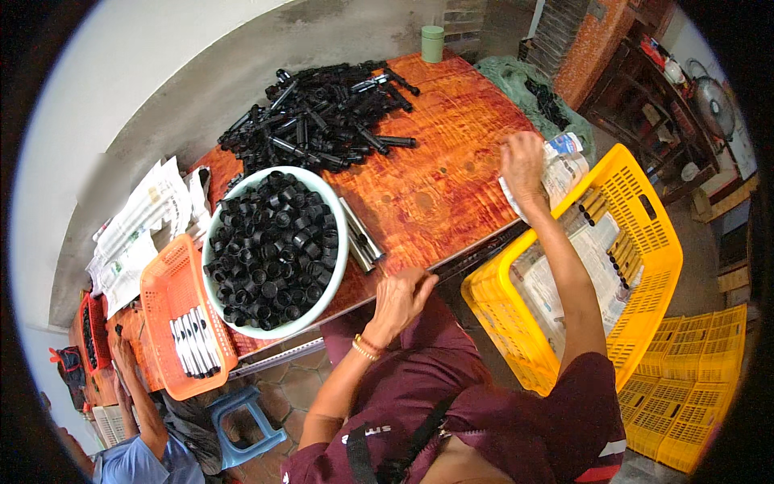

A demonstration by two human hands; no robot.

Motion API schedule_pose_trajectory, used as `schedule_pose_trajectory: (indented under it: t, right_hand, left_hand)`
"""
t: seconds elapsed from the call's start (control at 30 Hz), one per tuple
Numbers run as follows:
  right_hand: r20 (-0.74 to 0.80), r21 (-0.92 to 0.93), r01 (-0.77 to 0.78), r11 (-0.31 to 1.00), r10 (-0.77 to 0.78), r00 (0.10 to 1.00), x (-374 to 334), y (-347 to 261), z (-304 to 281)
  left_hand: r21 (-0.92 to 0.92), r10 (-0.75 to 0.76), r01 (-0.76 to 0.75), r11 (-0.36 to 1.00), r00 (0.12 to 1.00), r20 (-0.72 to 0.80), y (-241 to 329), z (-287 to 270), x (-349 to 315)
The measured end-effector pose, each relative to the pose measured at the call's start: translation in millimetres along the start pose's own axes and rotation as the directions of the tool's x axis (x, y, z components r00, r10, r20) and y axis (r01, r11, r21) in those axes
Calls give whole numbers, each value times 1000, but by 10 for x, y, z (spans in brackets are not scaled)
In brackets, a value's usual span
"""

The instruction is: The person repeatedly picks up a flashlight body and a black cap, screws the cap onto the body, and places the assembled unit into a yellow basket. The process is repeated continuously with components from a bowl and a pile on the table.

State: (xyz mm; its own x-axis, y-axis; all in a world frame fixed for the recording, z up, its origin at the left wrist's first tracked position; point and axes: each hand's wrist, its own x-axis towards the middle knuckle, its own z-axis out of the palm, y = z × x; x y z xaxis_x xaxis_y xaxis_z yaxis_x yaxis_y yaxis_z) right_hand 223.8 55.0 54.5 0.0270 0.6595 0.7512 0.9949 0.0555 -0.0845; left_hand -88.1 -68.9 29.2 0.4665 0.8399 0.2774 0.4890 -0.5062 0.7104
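Two bare hands work at a long red-brown table with a glossy wood-grain top (451, 153), and from where I stand I see both from above. The left hand (397, 305), two beaded bands (367, 348) at its wrist, hangs by the near edge with its fingers loosely bent and the thumb side toward the tabletop; I can't tell whether anything is tucked under its palm. Nearest to it, a few slim silvery tubes (363, 238) lie on the table, close beside a round pale-green plastic basin (342, 266) heaped with short black ring-shaped caps (278, 250). The right hand (524, 165) reaches out to the right end, fingers curled downward at a white printed sheet (564, 171); its fingertips are hidden, so I can't say if it grips the paper. Below that arm stands a yellow slotted plastic crate (659, 234), tilted in my view, lined with newsprint (592, 254) and holding dark tubes with gold-coloured lengths (623, 256). Behind the basin spreads a big tangled pile of black plastic tubes (322, 117). To its left, an orange slotted basket (165, 282) holds a row of silver-white tubes (194, 343), and farther left sits a co-worker in a blue shirt (149, 464).
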Motion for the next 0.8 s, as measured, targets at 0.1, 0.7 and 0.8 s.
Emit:
schedule_pose_trajectory:
  t: [0.1,0.7,0.8]
  right_hand:
    - [41,68,208,976,-212,976,2,-449,110]
    - [862,469,-568,677,-212,460,-342,-1979,693]
    - [850,520,-717,464,-197,488,-284,-1770,686]
  left_hand:
    - [164,-41,55,985,995,-86,-208,312,158]
    - [233,216,-154,960,938,-270,-445,517,166]
    - [209,164,-110,972,952,-260,-388,496,171]
